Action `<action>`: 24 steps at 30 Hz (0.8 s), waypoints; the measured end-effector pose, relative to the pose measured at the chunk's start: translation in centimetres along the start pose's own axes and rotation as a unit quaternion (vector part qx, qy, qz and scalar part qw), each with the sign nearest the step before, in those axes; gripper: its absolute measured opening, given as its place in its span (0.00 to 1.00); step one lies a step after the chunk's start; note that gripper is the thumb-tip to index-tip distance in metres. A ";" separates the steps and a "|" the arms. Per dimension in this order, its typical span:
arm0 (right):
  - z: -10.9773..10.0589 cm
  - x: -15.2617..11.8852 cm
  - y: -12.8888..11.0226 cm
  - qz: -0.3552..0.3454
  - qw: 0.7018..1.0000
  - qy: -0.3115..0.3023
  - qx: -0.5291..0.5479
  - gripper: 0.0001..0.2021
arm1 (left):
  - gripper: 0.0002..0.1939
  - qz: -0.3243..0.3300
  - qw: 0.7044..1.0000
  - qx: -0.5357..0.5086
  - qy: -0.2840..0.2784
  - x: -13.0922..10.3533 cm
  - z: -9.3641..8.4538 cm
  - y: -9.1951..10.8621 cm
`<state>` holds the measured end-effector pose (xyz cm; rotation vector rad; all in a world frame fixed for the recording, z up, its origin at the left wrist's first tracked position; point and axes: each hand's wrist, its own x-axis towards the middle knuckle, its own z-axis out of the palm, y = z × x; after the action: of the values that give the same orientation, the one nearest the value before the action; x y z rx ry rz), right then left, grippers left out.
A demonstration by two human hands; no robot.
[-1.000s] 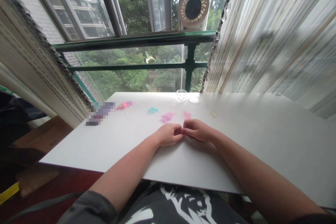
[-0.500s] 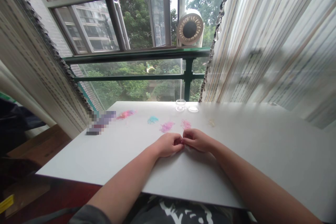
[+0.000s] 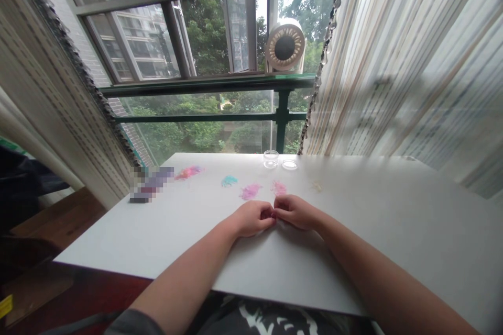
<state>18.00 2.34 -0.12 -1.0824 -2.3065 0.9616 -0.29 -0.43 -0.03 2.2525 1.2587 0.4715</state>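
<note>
My left hand (image 3: 255, 218) and my right hand (image 3: 294, 211) meet fingertip to fingertip just above the white table (image 3: 165, 235). Both have their fingers curled into a pinch; whatever they hold is too small or hidden to make out. Right beyond my fingers lies a loose pile of small pink pieces (image 3: 279, 187). Left of it is a purple-pink pile (image 3: 250, 191), then a turquoise pile (image 3: 229, 181). A mixed pink and orange pile (image 3: 188, 172) sits farther left. Some pale yellowish pieces (image 3: 316, 186) lie to the right.
A clear round container (image 3: 271, 159) and a flat clear lid or dish (image 3: 290, 165) stand near the table's back edge. A blurred-out purple item (image 3: 152, 185) lies at the left edge. Behind are a green railing (image 3: 204, 85), a white fan (image 3: 285, 46) and curtains (image 3: 377, 63).
My hands stay together in nearly the same place, with only slight finger movement. The whole view has shifted down a little.
</note>
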 end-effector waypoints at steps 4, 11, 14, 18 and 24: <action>0.0 0.0 -0.1 0.000 1.000 0.002 0.000 0.07 | 0.10 -0.005 1.000 0.000 -0.002 0.0 0.0 0.1; 0.0 0.0 0.1 -0.001 1.000 0.005 -0.002 0.07 | 0.10 -0.003 1.000 0.000 -0.003 -0.1 0.0 0.1; 0.0 0.0 0.2 0.000 1.000 0.001 0.001 0.07 | 0.10 -0.001 1.000 -0.001 0.000 0.0 0.0 0.0; 0.0 -0.1 0.1 0.000 1.000 -0.001 0.004 0.07 | 0.10 0.005 1.000 0.000 0.000 0.0 0.0 -0.1; 0.1 0.0 0.2 0.011 1.000 -0.006 0.006 0.08 | 0.10 0.011 1.000 0.004 -0.003 0.1 0.2 -0.4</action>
<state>18.05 2.43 -0.32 -1.1009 -2.3001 0.9930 -0.41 -0.26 -0.41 2.2756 1.2363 0.4690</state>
